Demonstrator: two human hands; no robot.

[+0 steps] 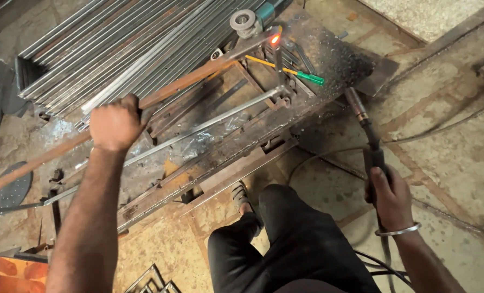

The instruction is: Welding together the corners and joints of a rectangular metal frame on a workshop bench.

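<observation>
The left hand [114, 123] is clenched around a long rusty steel bar [187, 81] whose far end holds a glowing orange weld spot [275, 39], well beyond that hand on the scorched metal worktop [339, 59]. The right hand [391, 195] grips a black welding torch [367, 135]; I judge that heat creeping down the bar could burn the bare palm, or a slip could crack the soft joint.

Stained concrete floor [448, 135], stacked steel bars [106, 43]

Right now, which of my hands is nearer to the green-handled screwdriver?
Right. The right hand grips the welding torch below and to the right of the green-handled screwdriver; the left hand holds the rusty bar far off to its left.
</observation>
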